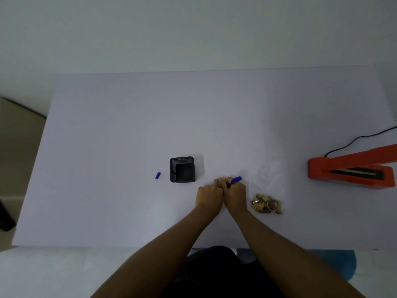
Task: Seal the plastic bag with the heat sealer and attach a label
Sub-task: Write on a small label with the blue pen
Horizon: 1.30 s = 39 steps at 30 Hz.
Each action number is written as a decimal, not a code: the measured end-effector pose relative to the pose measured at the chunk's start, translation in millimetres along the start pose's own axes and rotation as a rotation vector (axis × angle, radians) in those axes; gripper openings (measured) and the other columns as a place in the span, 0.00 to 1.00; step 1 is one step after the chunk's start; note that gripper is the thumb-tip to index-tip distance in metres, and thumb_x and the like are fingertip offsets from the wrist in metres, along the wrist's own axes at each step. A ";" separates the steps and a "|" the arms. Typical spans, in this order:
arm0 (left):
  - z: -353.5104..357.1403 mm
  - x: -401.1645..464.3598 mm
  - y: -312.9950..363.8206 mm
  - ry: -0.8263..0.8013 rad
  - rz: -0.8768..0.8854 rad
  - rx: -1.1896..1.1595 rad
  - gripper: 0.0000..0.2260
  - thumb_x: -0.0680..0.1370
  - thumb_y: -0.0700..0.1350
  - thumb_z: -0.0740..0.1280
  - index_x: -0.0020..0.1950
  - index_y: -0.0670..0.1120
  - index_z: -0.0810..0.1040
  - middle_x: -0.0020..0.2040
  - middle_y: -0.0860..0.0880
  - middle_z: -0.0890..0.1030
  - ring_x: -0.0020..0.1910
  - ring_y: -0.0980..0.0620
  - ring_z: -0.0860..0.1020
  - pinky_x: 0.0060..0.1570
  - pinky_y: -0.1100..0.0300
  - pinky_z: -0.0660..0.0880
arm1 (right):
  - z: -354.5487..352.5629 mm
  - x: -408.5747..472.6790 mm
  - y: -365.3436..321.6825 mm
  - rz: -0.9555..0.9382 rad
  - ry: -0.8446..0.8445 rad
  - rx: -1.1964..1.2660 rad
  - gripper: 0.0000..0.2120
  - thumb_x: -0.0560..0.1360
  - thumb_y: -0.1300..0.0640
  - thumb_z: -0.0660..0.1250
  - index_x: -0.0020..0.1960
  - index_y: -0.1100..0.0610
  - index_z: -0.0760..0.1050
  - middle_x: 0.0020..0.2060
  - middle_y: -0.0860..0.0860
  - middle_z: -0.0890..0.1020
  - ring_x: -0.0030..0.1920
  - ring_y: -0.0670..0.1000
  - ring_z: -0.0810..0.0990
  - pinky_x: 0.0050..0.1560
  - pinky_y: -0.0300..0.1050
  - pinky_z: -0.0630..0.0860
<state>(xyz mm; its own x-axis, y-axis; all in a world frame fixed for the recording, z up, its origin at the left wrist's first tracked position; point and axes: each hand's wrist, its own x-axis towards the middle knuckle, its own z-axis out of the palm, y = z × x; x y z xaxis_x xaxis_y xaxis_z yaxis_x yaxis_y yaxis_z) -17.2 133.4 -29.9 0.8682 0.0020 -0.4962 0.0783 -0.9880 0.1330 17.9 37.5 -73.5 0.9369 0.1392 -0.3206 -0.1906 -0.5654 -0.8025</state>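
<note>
Right hand (235,195) grips pen (235,180), left hand (209,195) curled, apparently pinning a label I can't see; write slow, hold it flat; bag (267,203) sits beside

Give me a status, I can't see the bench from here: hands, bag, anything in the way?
Right hand grips blue pen, left hand pressed beside it. Plastic bag lies untouched, right of the hands. Heat sealer far right, path clear.

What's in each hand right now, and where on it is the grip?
Right hand holds the blue pen, grip low on the barrel near the tip; the blue end sticks out above the fingers. Left hand is curled beside it; what it holds cannot be told.
</note>
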 end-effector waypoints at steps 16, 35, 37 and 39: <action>0.7 -0.4 1.9 -0.017 -0.014 -0.010 0.20 0.81 0.39 0.62 0.73 0.40 0.67 0.69 0.44 0.69 0.47 0.45 0.81 0.47 0.53 0.77 | -0.2 -2.0 -1.2 -0.013 -0.003 -0.027 0.21 0.82 0.58 0.64 0.31 0.48 0.67 0.26 0.46 0.73 0.27 0.43 0.72 0.30 0.34 0.66; -1.4 1.2 2.8 -0.004 -0.024 -0.032 0.15 0.81 0.38 0.61 0.68 0.41 0.72 0.68 0.44 0.70 0.45 0.46 0.81 0.45 0.55 0.78 | -3.5 -4.2 2.9 -0.023 0.033 -0.021 0.20 0.82 0.60 0.63 0.32 0.49 0.69 0.27 0.47 0.74 0.29 0.49 0.75 0.33 0.43 0.72; -1.8 1.2 2.0 -0.001 -0.019 -0.037 0.16 0.81 0.38 0.61 0.69 0.41 0.70 0.67 0.44 0.70 0.45 0.46 0.81 0.46 0.54 0.79 | -4.5 -4.8 3.2 -0.009 0.033 -0.016 0.18 0.82 0.60 0.63 0.33 0.54 0.71 0.28 0.50 0.76 0.30 0.52 0.76 0.33 0.46 0.73; -1.8 1.7 1.9 -0.002 -0.017 -0.042 0.17 0.81 0.38 0.61 0.70 0.41 0.70 0.68 0.44 0.70 0.45 0.45 0.81 0.47 0.53 0.80 | -5.0 -5.0 2.4 0.033 0.047 0.000 0.17 0.82 0.59 0.64 0.33 0.56 0.72 0.28 0.51 0.76 0.29 0.51 0.77 0.32 0.43 0.72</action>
<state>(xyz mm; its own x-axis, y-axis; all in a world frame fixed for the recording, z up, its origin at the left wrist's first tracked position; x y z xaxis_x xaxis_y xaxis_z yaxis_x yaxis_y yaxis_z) -14.8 131.8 -28.9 0.8658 0.0186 -0.5001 0.1139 -0.9804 0.1606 14.2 31.3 -71.4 0.9428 0.0824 -0.3232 -0.2217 -0.5690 -0.7919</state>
